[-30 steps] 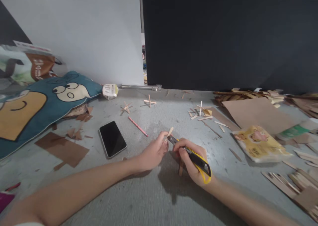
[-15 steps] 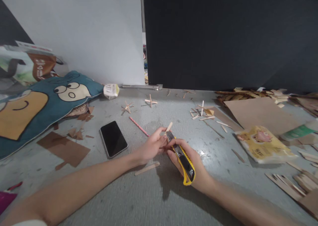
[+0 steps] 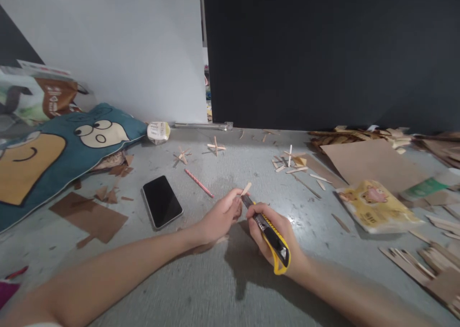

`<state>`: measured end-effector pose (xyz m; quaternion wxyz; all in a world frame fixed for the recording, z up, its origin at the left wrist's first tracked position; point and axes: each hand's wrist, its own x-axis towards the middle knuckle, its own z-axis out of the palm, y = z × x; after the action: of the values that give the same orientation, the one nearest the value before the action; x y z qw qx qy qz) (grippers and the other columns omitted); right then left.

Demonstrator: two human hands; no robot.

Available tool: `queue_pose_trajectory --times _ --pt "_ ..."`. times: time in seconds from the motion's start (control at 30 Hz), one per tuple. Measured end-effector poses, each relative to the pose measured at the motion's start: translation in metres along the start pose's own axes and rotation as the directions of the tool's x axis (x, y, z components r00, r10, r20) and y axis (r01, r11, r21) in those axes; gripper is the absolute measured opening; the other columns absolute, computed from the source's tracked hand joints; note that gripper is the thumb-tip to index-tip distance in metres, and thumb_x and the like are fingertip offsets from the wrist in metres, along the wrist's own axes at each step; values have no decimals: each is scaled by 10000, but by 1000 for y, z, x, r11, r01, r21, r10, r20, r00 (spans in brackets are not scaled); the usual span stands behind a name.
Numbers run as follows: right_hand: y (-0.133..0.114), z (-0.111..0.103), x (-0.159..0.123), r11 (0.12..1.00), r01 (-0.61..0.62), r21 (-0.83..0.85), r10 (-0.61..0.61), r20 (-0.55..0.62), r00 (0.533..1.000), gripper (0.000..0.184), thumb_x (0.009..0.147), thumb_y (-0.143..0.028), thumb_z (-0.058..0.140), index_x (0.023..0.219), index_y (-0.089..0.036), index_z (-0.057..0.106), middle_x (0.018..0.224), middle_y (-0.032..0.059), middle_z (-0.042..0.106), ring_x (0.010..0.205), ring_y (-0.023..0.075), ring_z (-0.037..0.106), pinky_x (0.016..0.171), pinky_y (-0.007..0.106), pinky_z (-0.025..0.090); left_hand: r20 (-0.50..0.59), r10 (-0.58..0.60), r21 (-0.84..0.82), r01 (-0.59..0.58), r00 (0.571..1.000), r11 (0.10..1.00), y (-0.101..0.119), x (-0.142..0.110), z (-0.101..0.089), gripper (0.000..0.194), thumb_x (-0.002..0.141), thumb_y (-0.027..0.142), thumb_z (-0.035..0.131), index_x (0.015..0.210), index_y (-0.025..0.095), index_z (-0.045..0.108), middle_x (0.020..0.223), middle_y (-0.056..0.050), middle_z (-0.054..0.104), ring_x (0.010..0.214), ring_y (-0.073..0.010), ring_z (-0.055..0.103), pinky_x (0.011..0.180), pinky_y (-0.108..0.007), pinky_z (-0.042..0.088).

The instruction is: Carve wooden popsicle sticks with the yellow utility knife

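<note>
My left hand (image 3: 220,217) is closed on a short wooden craft stick (image 3: 246,189) whose tip pokes up above my fingers. My right hand (image 3: 273,233) grips a yellow and black utility knife (image 3: 268,231), with its front end against the stick just below the tip. Both hands hover low over the grey floor (image 3: 223,288), close together. Another flat stick lies half hidden under my left wrist (image 3: 201,244).
A black phone (image 3: 162,201) and a pink pencil (image 3: 199,183) lie left of the hands. Small stick crosses (image 3: 216,146) and loose sticks (image 3: 294,164) lie farther back. A teal cushion (image 3: 57,150), brown card pieces (image 3: 88,217), a yellow packet (image 3: 377,207) and cardboard (image 3: 373,162) lie around.
The knife's rear end swung from the right toward me and its front end stayed at the stick. A flat stick showed beside my left wrist, which now partly covers it.
</note>
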<state>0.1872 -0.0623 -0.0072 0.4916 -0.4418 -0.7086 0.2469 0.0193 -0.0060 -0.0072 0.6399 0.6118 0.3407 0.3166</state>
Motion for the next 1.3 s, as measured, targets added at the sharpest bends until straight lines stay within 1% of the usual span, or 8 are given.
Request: queue_pose_trajectory --times 0.07,0.17,0.33,0.57,0.7,0.8,1.07,1.3 --pt "-1 -1 0 999 -40 21 39 18 999 64 1000 -226 521 943 -239 547 639 -57 541 514 113 552 532 214 460 -17 17 58 -16 1000 998 0 -1 0 433 1072 578 419 1266 209 537 722 67 374 650 -127 353 609 -248 314" --pt "-1 0 -1 1000 19 -14 -18 34 999 54 967 -184 546 960 -238 555 708 -31 588 558 117 569 561 223 476 -30 42 130 -38 999 991 1 -2 0 418 1076 575 410 1230 210 542 752 53 426 665 -130 389 619 -251 339" --pt "-5 7 -3 998 63 -14 -62 101 993 148 912 -123 536 1008 -235 546 821 9 630 619 130 586 553 226 457 -66 8 77 -3 998 997 -1 -1 3 423 1061 607 411 1181 218 530 784 44 465 646 -130 414 599 -251 366" --pt "-7 18 -4 995 -58 78 61 -42 997 48 962 -192 552 989 -231 560 738 -23 620 605 137 576 559 226 447 -100 83 146 -68 992 987 1 4 2 482 1039 655 408 1162 207 536 760 39 489 654 -147 455 618 -270 385" --pt "-5 20 -8 998 36 -60 -31 82 996 244 874 -50 554 1036 -232 543 841 2 623 653 149 589 615 244 471 -152 65 167 -39 986 985 5 4 3 484 1029 669 404 1115 211 535 764 39 479 670 -151 463 626 -273 391" --pt "-8 19 -9 978 118 -174 -94 141 986 268 873 -18 519 1032 -233 524 901 23 608 694 164 606 653 269 490 -187 63 212 -23 980 977 7 5 2 453 1032 641 413 1120 212 531 755 42 481 686 -156 469 642 -279 400" --pt "-2 17 -5 977 156 -147 -163 -37 986 252 895 -49 540 1053 -244 526 872 6 600 661 150 593 644 260 503 -143 88 187 -60 986 980 6 4 1 471 1036 650 379 1189 221 497 707 63 470 622 -147 454 622 -277 382" --pt "6 18 -4 980 165 -109 -167 -8 986 208 954 -83 514 1067 -256 538 872 10 610 711 156 632 678 258 532 -140 86 145 -65 986 987 4 2 3 445 1058 614 368 1214 216 493 757 51 497 642 -142 443 623 -270 376"
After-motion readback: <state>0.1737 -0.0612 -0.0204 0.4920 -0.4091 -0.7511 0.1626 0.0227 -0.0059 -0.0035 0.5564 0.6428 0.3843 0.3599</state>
